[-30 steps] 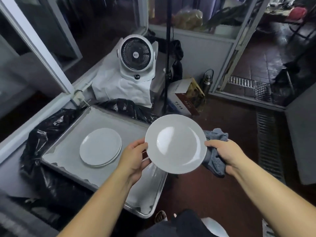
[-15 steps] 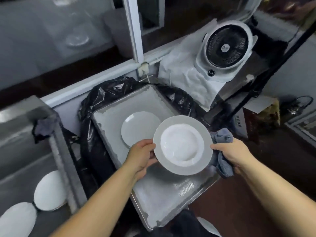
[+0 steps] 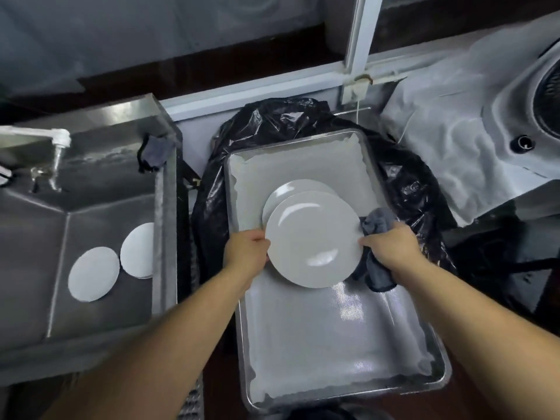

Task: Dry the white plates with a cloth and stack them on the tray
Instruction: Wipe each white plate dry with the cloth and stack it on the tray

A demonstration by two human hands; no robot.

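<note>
Nearest you, your left hand (image 3: 248,250) pinches the left rim of the white plate (image 3: 313,239), fingers curled under the edge, thumb on top. Your right hand (image 3: 391,247) grips the grey cloth (image 3: 377,268) bunched in its palm, with a fingertip touching the plate's right rim. The plate hangs face up, roughly level, over the lined metal tray (image 3: 333,344), overlapping the plate stack (image 3: 291,189) already lying at the tray's far half; whether it touches the stack yet, you cannot tell. Handling: it looks like glazed ceramic, so stiff, fairly weighty for its size, breakable and chip-prone at the edge, and glossy enough to slip if any damp remains. Take it at opposite rims, as you have it, and set it down flat and centred, not dropped, since plate on plate will clack and slide. The cloth is soft and limp; keep it clear from under the plate. Farther left, two more white plates (image 3: 94,274) lie in the steel sink (image 3: 163,207), likely wet, so grab those by the rim too.
</note>
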